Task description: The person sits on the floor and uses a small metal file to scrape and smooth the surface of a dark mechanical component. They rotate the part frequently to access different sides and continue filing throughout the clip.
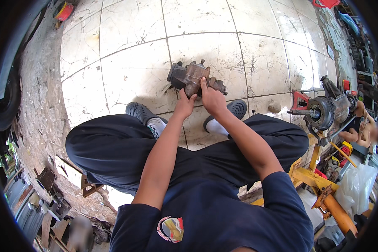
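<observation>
A rusty brown cast-metal machine housing [194,74] lies on the tiled floor in front of my feet. It has a dark round end at the left and a narrower stepped end at the right. My left hand [185,105] grips its near side, thumb and finger against the rounded lower bulge. My right hand [213,101] is on it just to the right, the index finger stretched over the body and the other fingers curled by the near edge. The undersides of both hands are hidden.
My dark shoes [139,112] stand close behind the housing. Off to the right are a large hub-like assembly [323,112], a red stand [299,101], a round stone-like lump [274,106] and a yellow-orange metal frame [317,180]. Another person [362,128] sits at the far right.
</observation>
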### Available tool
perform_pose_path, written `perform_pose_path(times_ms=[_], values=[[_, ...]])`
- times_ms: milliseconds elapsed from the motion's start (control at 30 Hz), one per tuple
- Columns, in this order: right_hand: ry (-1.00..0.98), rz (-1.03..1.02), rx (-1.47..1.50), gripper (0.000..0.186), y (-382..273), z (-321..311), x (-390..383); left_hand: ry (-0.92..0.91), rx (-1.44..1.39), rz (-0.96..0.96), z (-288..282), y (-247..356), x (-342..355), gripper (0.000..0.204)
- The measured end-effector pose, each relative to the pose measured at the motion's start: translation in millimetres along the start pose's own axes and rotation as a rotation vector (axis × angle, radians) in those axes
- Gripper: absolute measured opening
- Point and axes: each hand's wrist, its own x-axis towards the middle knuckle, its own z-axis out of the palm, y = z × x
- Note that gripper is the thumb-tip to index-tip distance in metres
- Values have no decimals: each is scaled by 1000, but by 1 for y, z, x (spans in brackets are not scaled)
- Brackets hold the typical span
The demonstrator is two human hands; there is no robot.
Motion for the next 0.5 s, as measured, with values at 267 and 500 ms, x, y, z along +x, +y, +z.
perform_pose_path(times_ms=[267, 500], values=[[116, 63, 56, 66, -8, 10, 4, -67, -63, -51, -4, 6, 5, 91], [161, 108, 13, 66, 5, -2, 34, 5, -9, 22, 8, -3, 7, 89]])
